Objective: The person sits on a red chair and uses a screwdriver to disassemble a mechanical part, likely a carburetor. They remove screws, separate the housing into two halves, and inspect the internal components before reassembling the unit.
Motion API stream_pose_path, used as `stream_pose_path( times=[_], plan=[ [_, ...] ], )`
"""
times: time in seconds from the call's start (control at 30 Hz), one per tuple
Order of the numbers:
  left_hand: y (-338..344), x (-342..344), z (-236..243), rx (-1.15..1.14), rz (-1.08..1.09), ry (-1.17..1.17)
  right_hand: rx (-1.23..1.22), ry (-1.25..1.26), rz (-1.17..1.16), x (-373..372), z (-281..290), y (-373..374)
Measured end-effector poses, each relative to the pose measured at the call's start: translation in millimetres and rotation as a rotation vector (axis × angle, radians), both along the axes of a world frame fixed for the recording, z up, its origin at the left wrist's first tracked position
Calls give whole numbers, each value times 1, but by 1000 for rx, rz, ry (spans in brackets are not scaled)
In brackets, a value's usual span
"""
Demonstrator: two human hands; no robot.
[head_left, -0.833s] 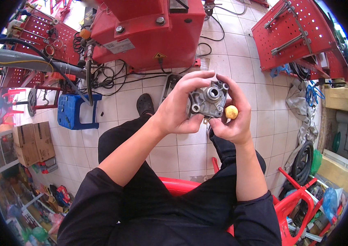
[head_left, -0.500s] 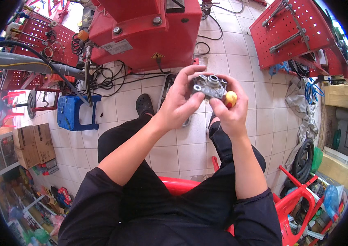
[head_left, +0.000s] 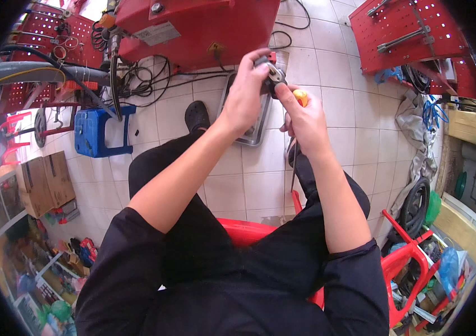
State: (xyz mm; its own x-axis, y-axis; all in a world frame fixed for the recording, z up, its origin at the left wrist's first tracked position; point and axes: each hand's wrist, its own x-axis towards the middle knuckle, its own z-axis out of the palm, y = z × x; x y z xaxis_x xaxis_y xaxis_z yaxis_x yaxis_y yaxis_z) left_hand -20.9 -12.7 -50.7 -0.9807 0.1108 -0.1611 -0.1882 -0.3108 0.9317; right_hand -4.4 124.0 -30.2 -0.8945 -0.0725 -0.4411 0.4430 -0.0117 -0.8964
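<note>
Up in front of me, my left hand (head_left: 243, 92) is closed round a small grey cast-metal part with round ports, which looks like a carburetor (head_left: 275, 73). My left fingers wrap its far side and cover much of it. My right hand (head_left: 304, 115) is closed too, its thumb pressed against the near right side of the part. A screwdriver (head_left: 302, 97) with a yellow and red handle is tucked in that same hand; its thin dark shaft points down toward my lap. Motion blurs the part's details.
Below my hands a metal tray (head_left: 253, 136) lies on the tiled floor. A red machine (head_left: 204, 33) stands ahead, with black cables (head_left: 148, 84) beside it. To the left is a blue stool (head_left: 95, 133); to the right are a red pegboard cart (head_left: 411, 39) and a red plastic chair (head_left: 397, 274).
Both hands have moved away from me and slightly left with the carburetor. The part has been turned, and the screwdriver's shaft now shows below my right hand.
</note>
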Motion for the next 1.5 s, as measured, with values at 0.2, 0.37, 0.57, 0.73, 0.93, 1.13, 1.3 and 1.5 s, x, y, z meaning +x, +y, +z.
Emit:
stream_pose_path(
  times=[0.2, 0.37, 0.57, 0.73, 0.93, 1.13, 1.3, 1.5],
  plan=[
    [-10, -14, 5, 330, 145, -314, -242, 101, -172, -6, -24, 21],
    [-16, -15, 17, 423, 171, -414, -65, -89, -103, -23, -108, 15],
    [-42, -28, 13, 530, 252, -426, 691, -322, 142, -16, -312, -7],
    [-72, -18, 20, 793, 244, -394, 989, -374, 510, -12, -355, -19],
    [-77, -28, 18, 703, 345, -450, 1003, -382, 359, -15, -380, -36],
    [-81, -33, 4, 721, 355, -501, 780, -501, 141, -29, -406, -20],
    [-77, -31, 5, 718, 365, -508, 1038, -340, 460, -46, -392, -35],
    [-74, -32, 2, 709, 353, -512, 1186, -204, 567, -32, -401, -48]
  ],
)
